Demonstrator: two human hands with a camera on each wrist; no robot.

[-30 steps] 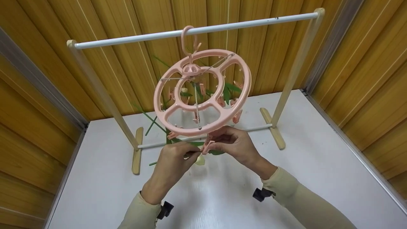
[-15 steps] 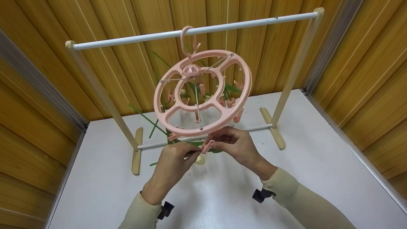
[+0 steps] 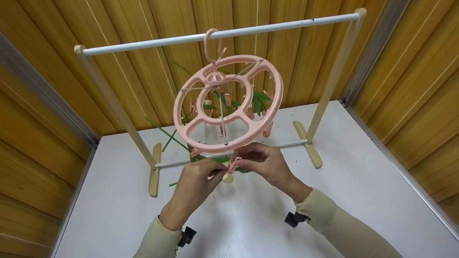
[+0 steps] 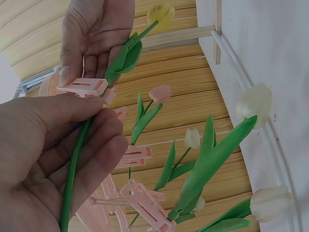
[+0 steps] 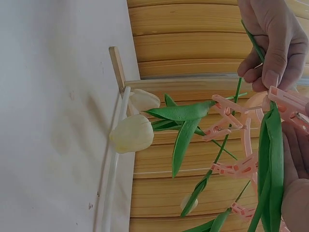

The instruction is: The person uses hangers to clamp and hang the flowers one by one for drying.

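Note:
My left hand [image 3: 195, 184] pinches the green stem of a yellow tulip [image 4: 161, 17] between thumb and fingers, just beside a pink clothespin [image 4: 84, 87]. From the other side my right hand [image 3: 267, 163] grips that clothespin, thumb on its handle. The stem passes at the clothespin's jaws, and the tulip's green leaves [image 5: 271, 154] lie along the right palm. Above both hands the round pink hanger [image 3: 254, 127] hangs tilted from a white bar. More pink clothespins [image 4: 147, 208] on it hold other tulips, among them white tulips [image 5: 133, 134] and a pink tulip [image 4: 160, 93].
The drying rack has a white top bar [image 3: 287, 25], wooden posts [image 3: 331, 77] and wooden feet [image 3: 307, 145] on a white table [image 3: 358, 179]. Close behind it stands a wood-panelled wall [image 3: 304, 61]. Green stems [image 3: 168, 135] stick out left of the hanger.
Both hands stay almost in place at the clothespin. The hanger rocks slightly, and the hanging tulips and stems sway a little.

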